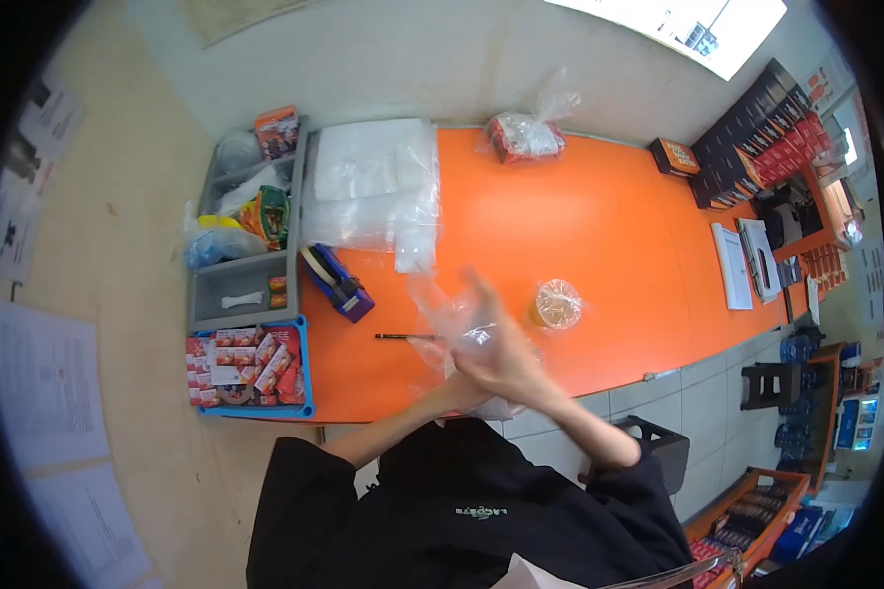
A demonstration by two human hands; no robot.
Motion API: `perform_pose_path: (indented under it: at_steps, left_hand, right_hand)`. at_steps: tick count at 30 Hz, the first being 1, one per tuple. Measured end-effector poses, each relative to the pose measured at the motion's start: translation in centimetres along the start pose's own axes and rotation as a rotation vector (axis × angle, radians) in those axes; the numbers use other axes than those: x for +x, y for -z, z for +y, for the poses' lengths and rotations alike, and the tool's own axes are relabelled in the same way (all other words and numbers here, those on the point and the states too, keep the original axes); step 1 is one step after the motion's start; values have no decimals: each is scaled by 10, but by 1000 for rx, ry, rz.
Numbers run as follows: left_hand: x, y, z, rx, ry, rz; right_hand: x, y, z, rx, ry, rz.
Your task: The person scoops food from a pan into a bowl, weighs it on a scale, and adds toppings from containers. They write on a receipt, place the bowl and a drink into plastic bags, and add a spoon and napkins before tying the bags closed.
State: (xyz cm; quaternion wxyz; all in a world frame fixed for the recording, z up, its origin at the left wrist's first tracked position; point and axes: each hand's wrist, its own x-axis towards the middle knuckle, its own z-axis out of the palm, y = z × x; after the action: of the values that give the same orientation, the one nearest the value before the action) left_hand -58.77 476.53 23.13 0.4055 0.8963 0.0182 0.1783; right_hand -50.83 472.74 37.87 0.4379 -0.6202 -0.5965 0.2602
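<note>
At the table's front edge, my two hands come together around a clear plastic bag [452, 319]. My right hand [503, 358] is on the bag's right side, thumb across the front and fingers pointing up, blurred by motion. Lower down, my left hand [469, 390] is closed at the bag, its fingers largely hidden by the bag and my right hand. What the bag contains cannot be made out. To the right stands a round tub wrapped in clear plastic [558, 304], apart from my hands. A dark pencil or pen [393, 337] lies left of the bag.
A blue tape dispenser [342, 285] and a stack of clear plastic bags [368, 187] are on the orange table [599, 216]. Grey trays [241, 285] and a blue basket of red packets [309, 378] line the left. A bagged red box [525, 137] sits at the back.
</note>
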Motion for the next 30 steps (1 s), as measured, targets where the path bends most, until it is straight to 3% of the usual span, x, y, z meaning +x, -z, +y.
perform_pose_path:
  at_steps: [2,5,7,8,10,13,16,19,20,21,24,27,30]
  left_hand:
    - [12,32,20,-198,129,16]
    - [33,87,74,-435,380,1]
    - [41,116,119,-454,562,-97]
    - [38,119,136,-444,584,-123]
    - [28,121,162,-408,552,-149]
    - [15,114,171,-331,529,-178]
    - [1,104,158,-214,550,-208]
    - [-23,77,120,-32,557,-237]
    - [-31,66,104,56,636,-274]
    - [-42,54,97,125,653,-37]
    - [-70,22,99,335,615,600]
    - [-71,-11,133,409,1207,585]
    - [-111,3,168,112,1111,464]
  right_hand:
    - [-10,51,-52,-304,86,35]
    - [-40,110,-109,-481,285,124]
    - [-46,110,-121,-573,611,64]
    - [-38,96,-128,-673,874,-56]
    - [-16,64,-110,-896,1172,-139]
    - [-29,65,-114,-985,414,-607]
    - [-31,57,-93,-1035,101,-867]
    - [-16,40,-55,-875,-99,-1346]
    - [-13,35,-19,-605,-66,-1315]
    - [-13,23,19,-335,-39,-1276]
    - [-9,-24,61,-230,-295,-1044]
    - [-14,-48,41,-621,28,-977]
    - [-27,-53,14,-741,179,-889]
